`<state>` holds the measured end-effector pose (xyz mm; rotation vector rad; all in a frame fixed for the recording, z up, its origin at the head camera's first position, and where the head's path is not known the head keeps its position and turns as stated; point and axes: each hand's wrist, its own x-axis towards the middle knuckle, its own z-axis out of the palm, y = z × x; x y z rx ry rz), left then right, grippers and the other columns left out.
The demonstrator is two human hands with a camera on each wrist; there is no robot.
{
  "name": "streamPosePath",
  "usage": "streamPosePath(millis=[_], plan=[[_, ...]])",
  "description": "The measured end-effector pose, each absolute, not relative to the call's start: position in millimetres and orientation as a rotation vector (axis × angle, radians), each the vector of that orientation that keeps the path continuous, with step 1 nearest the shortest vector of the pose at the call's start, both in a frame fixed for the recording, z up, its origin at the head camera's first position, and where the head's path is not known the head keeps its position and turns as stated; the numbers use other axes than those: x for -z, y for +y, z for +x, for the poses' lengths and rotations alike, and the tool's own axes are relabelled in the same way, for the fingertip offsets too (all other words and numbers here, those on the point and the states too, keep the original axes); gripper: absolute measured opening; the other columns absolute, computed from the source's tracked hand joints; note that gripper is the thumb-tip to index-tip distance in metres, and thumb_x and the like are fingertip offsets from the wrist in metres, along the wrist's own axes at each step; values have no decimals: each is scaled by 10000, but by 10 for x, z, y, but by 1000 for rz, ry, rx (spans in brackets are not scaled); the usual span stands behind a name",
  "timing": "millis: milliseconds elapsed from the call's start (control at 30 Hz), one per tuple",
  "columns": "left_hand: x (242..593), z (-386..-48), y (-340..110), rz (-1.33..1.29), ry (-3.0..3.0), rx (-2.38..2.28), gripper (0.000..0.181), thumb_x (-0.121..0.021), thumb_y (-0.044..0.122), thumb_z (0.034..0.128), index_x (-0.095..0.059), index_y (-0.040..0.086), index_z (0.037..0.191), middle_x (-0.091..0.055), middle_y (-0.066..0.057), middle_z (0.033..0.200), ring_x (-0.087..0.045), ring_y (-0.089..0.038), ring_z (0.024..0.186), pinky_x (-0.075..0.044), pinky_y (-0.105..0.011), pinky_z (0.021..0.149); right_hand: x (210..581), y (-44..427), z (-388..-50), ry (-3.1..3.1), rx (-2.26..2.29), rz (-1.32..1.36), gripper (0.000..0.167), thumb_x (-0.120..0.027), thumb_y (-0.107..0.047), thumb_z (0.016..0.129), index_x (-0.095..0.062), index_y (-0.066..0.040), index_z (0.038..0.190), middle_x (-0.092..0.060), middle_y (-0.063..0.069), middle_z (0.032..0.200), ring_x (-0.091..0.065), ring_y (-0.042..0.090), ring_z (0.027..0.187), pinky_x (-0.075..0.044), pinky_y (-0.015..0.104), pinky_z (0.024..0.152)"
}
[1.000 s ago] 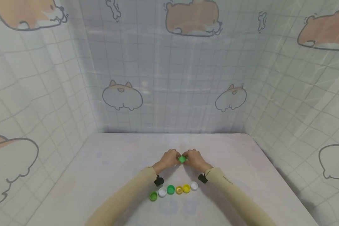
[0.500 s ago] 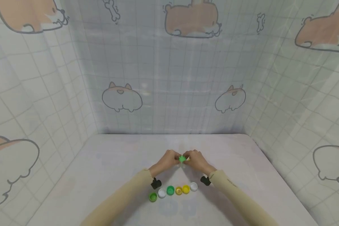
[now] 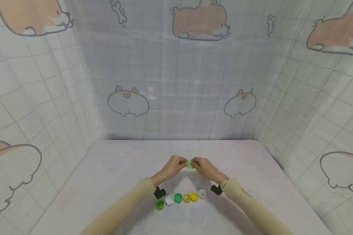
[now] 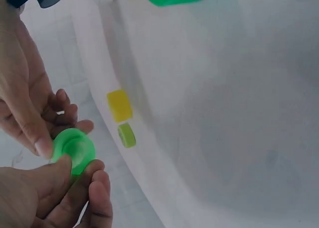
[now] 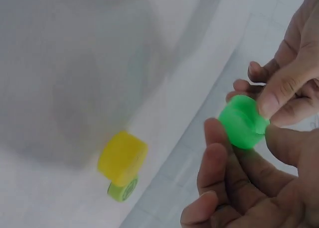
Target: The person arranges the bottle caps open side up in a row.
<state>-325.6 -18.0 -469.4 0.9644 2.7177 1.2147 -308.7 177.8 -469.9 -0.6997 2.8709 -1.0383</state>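
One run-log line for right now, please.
left hand: pinches green cap | right hand: pinches same cap | cap row: six, on table, nearer person than hands

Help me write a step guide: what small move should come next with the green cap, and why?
Probably lower the green cap to the table: the left hand and right hand pinch it in midair, while a row of six caps already rests there.

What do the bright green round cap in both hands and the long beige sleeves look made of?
Bright green round cap: likely plastic, smooth, perhaps translucent; light seems to glow through it. Long beige sleeves: probably cloth, matt; they show no shine. The fibre is unclear.
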Motion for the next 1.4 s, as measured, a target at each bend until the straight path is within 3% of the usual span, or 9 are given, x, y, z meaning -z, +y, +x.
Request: streamPosePath(millis=[100, 333, 467, 667, 733, 967, 1400], plan=[[4693, -3225, -191, 957, 2721, -1238, 266, -625, 86, 929, -676, 7, 1178, -733, -135, 1030, -695, -256, 815, -479, -206, 599, 4694, 1758, -3082, 2871, 1106, -683, 266, -475, -219, 1024, -670, -43, 1065, -690, 89, 865, -626, 224, 786, -479, 280, 652], [4745, -3153, -203, 1053, 2819, -1223, 363, -723, 45, 839, -653, 5, 1193, -713, -53, 825, -624, -69, 720, -495, -196, 608, 4672, 1741, -3069, 2825, 1248, -725, 286, -462, -195, 1028, -697, -36, 1001, -706, 134, 816, -654, 346, 799, -533, 312, 680], [4736, -3111, -217, 1031, 2849, -1209, 312, -741, 102, 836, -689, 67, 1141, -724, -43, 888, -633, -100, 751, -495, -205, 639, 4688, 1720, -3018, 2793, 1312, -727, 258, -464, -176, 1027, -666, -38, 1108, -710, 97, 840, -657, 363, 813, -550, 401, 709], [4737, -3099, -256, 984, 2881, -1175, 259, -746, 186, 846, -715, 97, 1088, -707, -46, 1029, -645, -242, 918, -504, -268, 727, 4685, 1698, -2949, 2854, 1268, -712, 251, -542, -246, 994, -648, -86, 1157, -717, 38, 911, -668, 279, 834, -519, 285, 637], [4744, -3101, -274, 970, 2893, -1147, 258, -752, 198, 841, -719, 95, 1075, -698, -44, 1023, -636, -273, 956, -511, -295, 745, 4683, 1694, -2937, 2870, 1207, -746, 252, -587, -247, 969, -657, -102, 1163, -716, 31, 981, -658, 244, 873, -519, 295, 673], [4771, -3058, -318, 979, 2999, -940, 344, -804, 255, 773, -737, 63, 1051, -695, -73, 975, -616, -252, 917, -490, -375, 777, 4716, 1676, -2908, 2906, 1078, -810, 300, -749, -179, 841, -699, -88, 1123, -684, 69, 1117, -606, 331, 1022, -492, 490, 864], [4766, -2951, -319, 998, 2972, -879, 275, -778, 275, 803, -761, 108, 1021, -706, -69, 1080, -602, -267, 1001, -436, -502, 867, 4747, 1682, -2827, 3087, 845, -767, 275, -782, -284, 805, -740, -200, 1063, -664, 50, 1159, -518, 298, 1110, -381, 532, 895]])
